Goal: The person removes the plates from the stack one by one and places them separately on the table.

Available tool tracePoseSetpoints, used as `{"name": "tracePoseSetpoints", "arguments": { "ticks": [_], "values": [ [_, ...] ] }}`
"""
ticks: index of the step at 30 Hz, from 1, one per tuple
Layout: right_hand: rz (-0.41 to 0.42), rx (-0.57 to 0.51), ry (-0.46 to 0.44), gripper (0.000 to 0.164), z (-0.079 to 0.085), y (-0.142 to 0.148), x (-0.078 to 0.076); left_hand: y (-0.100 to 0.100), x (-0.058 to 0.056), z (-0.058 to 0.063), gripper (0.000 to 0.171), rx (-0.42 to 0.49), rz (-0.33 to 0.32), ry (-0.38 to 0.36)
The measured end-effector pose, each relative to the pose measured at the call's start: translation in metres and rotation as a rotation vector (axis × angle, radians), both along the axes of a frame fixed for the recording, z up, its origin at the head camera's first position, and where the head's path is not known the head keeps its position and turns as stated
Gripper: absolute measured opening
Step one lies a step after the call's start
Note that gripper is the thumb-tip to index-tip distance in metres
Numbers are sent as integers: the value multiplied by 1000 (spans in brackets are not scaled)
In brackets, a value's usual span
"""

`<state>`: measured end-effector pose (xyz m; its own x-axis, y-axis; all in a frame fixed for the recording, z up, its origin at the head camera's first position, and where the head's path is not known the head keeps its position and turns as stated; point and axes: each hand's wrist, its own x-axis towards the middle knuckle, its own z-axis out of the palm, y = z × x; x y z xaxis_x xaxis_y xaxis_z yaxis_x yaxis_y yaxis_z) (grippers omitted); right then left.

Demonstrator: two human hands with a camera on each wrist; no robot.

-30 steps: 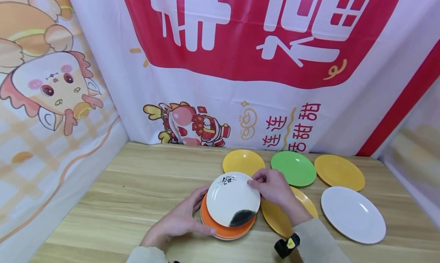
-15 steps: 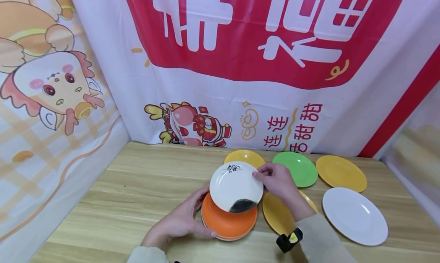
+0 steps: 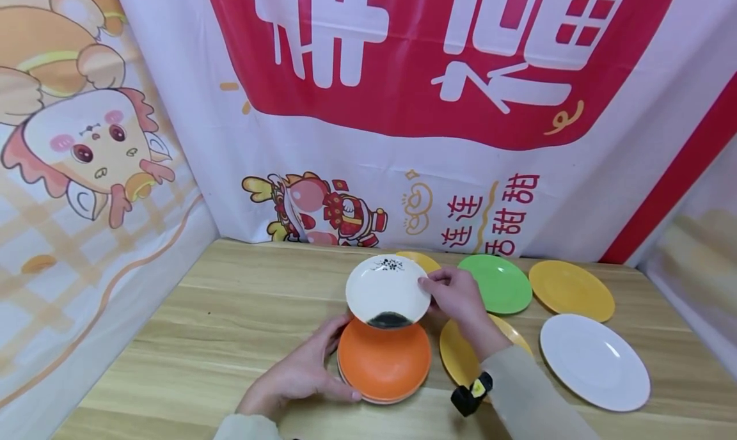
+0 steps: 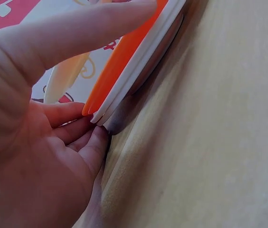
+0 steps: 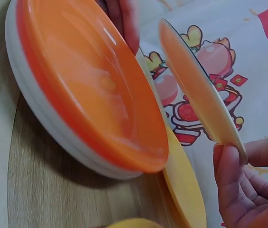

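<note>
My right hand [image 3: 457, 296] pinches the right rim of a white plate [image 3: 386, 293] with a black flower print and a dark patch, holding it tilted in the air. Below it on the table is a stack whose top is an orange plate [image 3: 384, 363]; white rims [image 5: 43, 114] show underneath. In the right wrist view the held plate [image 5: 200, 90] is clear of the stack. My left hand [image 3: 308, 366] grips the stack's left side, thumb at the front and fingers behind. The left wrist view shows those fingers [image 4: 84, 128] curled against the rims.
Yellow plates [image 3: 570, 290] [image 3: 460, 357], a green plate [image 3: 498, 285] and a plain white plate [image 3: 595, 362] lie on the right of the wooden table [image 3: 230, 312]. Another yellow plate [image 3: 423, 261] is partly hidden behind the held one. A printed cloth [image 3: 322, 133] hangs at the back.
My right hand has raised the white plate off the orange one and moved it away toward the back, uncovering the orange plate. The left hand has stayed at the stack.
</note>
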<state>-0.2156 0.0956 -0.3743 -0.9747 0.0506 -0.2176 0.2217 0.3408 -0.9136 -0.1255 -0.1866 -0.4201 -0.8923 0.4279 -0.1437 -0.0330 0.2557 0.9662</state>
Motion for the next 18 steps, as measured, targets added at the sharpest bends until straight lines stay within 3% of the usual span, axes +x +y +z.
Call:
{"name": "tracePoseSetpoints", "arguments": {
  "ticks": [8,18],
  "values": [
    [-19,-105,-49,29,0,-22,-8,2,0,2,117,-25,5,-17],
    [-40,-203,-98,25,-7,-58,-8,0,2,2,116,-40,4,21]
  ]
}}
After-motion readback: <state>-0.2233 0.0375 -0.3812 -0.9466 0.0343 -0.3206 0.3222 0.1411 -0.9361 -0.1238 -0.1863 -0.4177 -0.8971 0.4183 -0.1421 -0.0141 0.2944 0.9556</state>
